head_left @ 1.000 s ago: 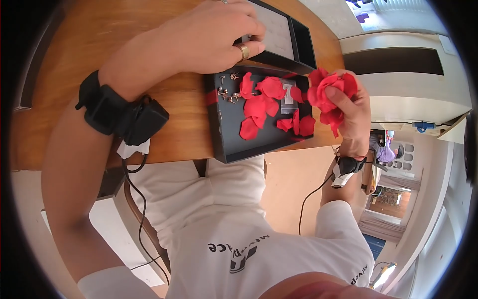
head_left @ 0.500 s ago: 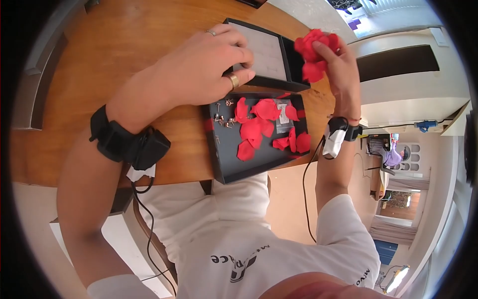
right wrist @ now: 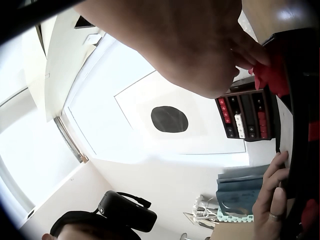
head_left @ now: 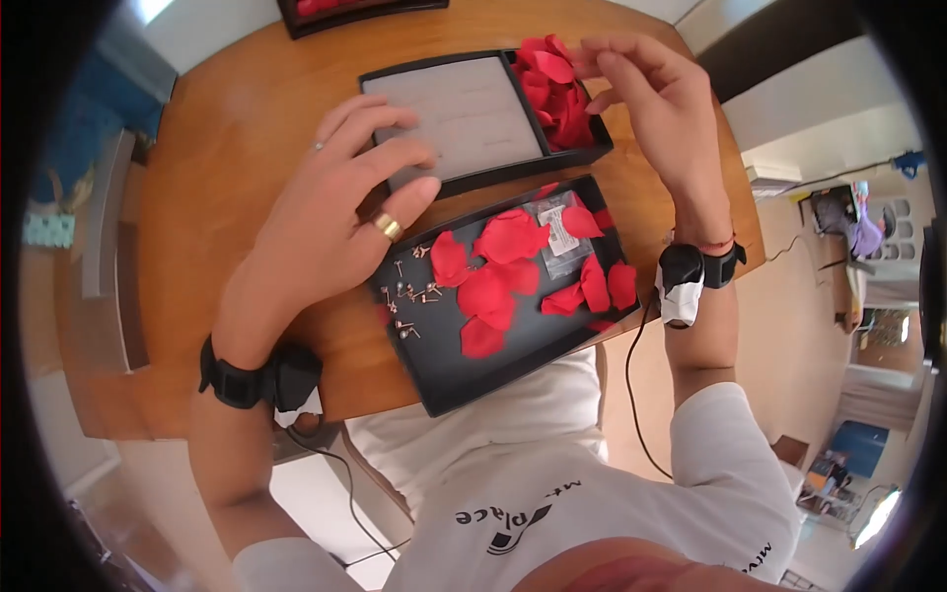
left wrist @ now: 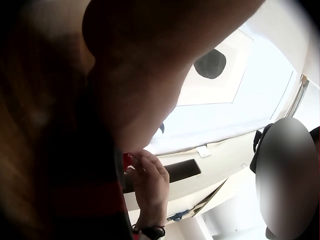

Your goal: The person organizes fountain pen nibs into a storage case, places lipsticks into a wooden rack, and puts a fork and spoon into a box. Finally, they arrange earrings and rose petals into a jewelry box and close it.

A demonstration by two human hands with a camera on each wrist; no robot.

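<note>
My left hand (head_left: 340, 202), with a gold ring on it, lies over the left side of a black box (head_left: 513, 173). Its fingers reach across the grey foam pad (head_left: 464, 109) and the thumb is by the near rim. At the far right, my right hand (head_left: 671, 109) is beside the box's narrow compartment, fingers bent loosely and fingertips right at a heap of red petals (head_left: 557, 99) in it. Nearer me lies a shallow black tray (head_left: 493, 365) holding loose red petals (head_left: 488, 291), several small earrings (head_left: 404, 296) and a clear labelled bag (head_left: 562, 242).
A dark case (head_left: 365, 15) with red items stands at the table's far edge; the right wrist view shows red, white and black cubes in the case (right wrist: 245, 115). The wooden table (head_left: 227, 128) surrounds the boxes. Cables (head_left: 636, 385) hang from both wrist cameras.
My right hand has carried the bunch of red petals from beside the tray to the box's right compartment and let them go there. The left hand's fingers have spread over the pad.
</note>
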